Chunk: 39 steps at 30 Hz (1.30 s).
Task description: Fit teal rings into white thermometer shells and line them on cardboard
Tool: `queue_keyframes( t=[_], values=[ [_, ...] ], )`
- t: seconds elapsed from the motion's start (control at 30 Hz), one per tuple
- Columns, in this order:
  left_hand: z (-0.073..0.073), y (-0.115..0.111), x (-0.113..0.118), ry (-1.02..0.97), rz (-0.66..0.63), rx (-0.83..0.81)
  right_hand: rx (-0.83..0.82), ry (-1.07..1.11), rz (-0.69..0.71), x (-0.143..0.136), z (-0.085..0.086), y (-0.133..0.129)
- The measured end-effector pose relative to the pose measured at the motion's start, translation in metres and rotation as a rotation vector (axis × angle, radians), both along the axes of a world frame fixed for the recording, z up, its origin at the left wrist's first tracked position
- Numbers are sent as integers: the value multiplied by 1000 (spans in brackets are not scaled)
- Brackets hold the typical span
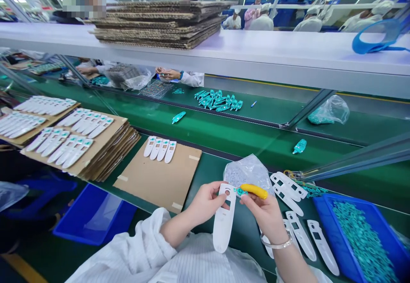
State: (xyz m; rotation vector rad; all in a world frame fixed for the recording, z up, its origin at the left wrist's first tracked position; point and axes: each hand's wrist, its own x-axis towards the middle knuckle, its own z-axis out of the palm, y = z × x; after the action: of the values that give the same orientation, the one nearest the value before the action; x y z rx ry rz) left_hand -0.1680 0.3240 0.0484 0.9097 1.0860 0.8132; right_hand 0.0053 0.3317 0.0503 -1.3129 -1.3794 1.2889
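My left hand [207, 202] pinches a long white plastic cover [223, 227] near its top, where a round hole and a square window are cut. In my right hand [265, 214] are a small teal plastic part [240, 191] and a tool with a curved yellow handle [254, 190], whose working end I cannot make out. The teal part sits close beside the cover's upper edge; whether they touch is unclear. Behind my hands lies a clear plastic bag [248, 172] of small pieces. More white covers [301, 236] lie to the right of my right hand.
A blue bin [333, 227] of teal parts stands at right. Left of my hands, a cardboard sheet [169, 176] bears several finished-looking covers [160, 148]; beyond it rise stacked sheets [109, 159]. A green conveyor [224, 129] carries teal pieces. A shelf [272, 56] crosses above. A co-worker's hands [169, 74] are opposite.
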Motion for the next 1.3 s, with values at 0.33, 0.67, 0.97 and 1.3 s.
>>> queue_keyframes(
  t=[0.33,0.67,0.97,1.3],
  values=[
    [1,-4,-13,-8,-61,11,580,-386,175,-22,3,-1],
    [8,-7,-21,-51,-96,147,463,-413,206,-28,4,-6],
    [2,-8,-20,196,22,378,17,-19,72,-37,-14,-14],
    [-3,-12,-19,504,60,585,-43,34,37,-42,-13,-8]
  ],
)
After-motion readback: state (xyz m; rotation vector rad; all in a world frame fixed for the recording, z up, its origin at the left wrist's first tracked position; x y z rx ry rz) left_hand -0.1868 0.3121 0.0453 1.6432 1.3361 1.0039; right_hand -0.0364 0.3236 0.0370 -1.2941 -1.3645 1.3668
